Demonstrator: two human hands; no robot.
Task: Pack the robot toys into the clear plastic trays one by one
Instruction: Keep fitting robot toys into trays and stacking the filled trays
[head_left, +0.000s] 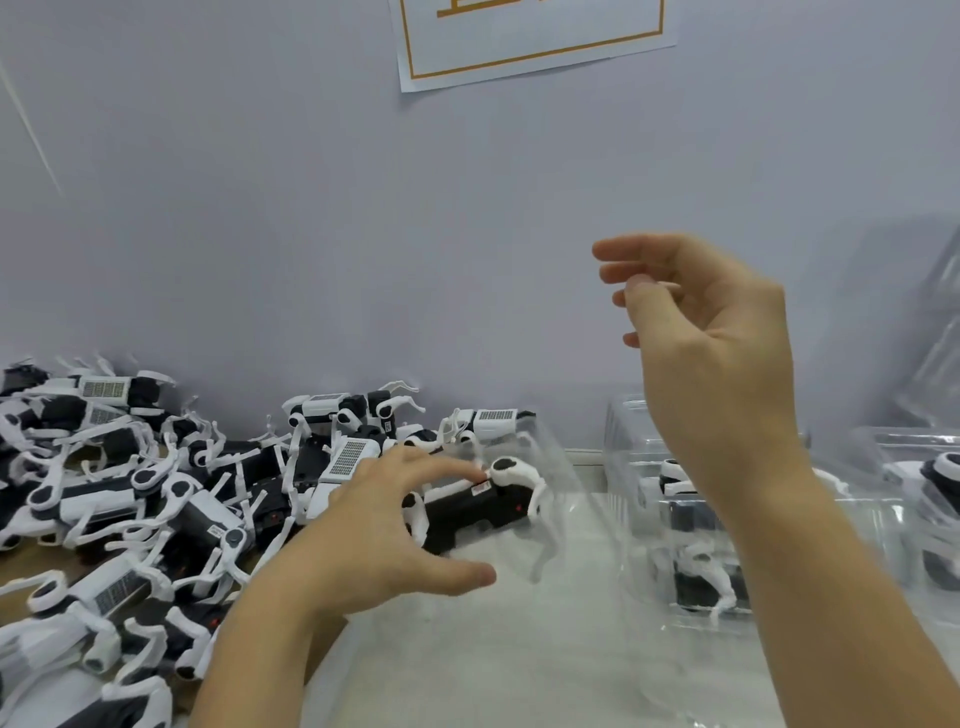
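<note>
Black-and-white robot toy (483, 506) sits in a clear plastic tray (566, 467) mid-bench, left hand (374, 540) beside it – fingers spread, fingertips at the toy's top, can't tell if touching. Right hand (711, 332) raised above – fingers loose, holding nothing. Loose toy pile (130, 493) left; packed trays (691, 525) right.

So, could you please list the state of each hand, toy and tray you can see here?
left hand: fingers spread, reaching over a toy, holding nothing
right hand: raised in the air, fingers loosely curled, holding nothing
robot toy: lying on its side by the left fingertips, not yet packed
loose toy pile: heaped, unpacked
clear plastic tray: holds a toy
far-right tray: holds a toy
</note>
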